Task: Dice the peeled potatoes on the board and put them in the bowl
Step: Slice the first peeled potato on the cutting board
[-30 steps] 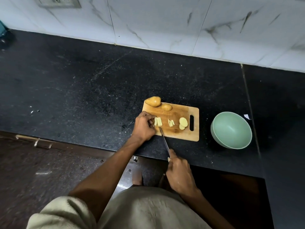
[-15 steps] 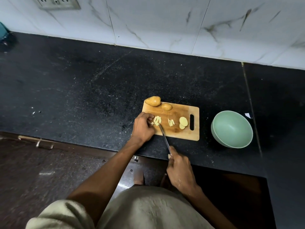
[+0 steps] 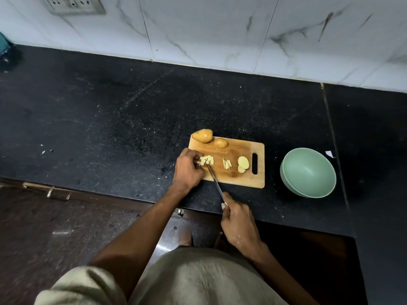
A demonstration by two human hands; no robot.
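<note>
- Left hand curled, pinning potato sticks at cutting board left end
- Right hand clenched on knife
- Best tucking fingertips, cutting even cubes
- Green bowl right of board, nothing inside

no legible text, label, brand, number or sign appears on any surface in view
</note>
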